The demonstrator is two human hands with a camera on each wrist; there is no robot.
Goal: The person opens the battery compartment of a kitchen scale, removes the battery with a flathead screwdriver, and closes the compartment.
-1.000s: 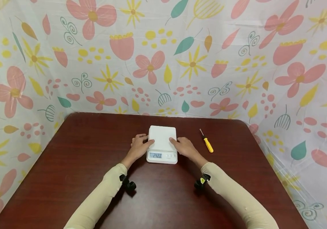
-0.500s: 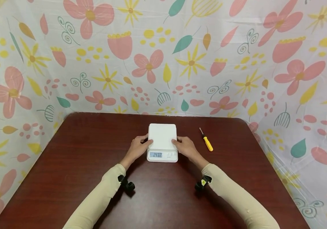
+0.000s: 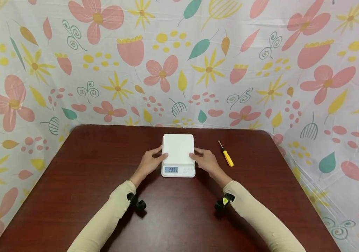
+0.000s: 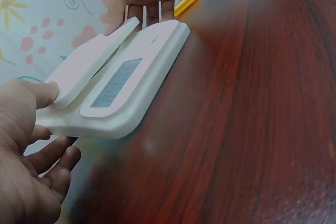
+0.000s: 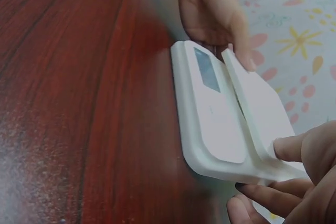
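A white digital kitchen scale sits between both hands over the middle of the table, its display towards the person. My left hand grips its left side, thumb on the flat weighing plate and fingers curled at and beneath the edge. On the opposite side my right hand holds it likewise, thumb pressing the plate and fingers below. Digits glow on the small screen, hard to read exactly. Both wrist views show fingertips under the body; whether the whole scale is off the table I cannot tell.
A screwdriver with a yellow handle lies on the table to the right of the scale. The dark red-brown wooden table ends at the back against a flower-printed curtain.
The digits on the display have changed. In the head view the scale has shifted slightly up and away, its plate looking a little larger. Both hands keep their grip; the screwdriver lies still.
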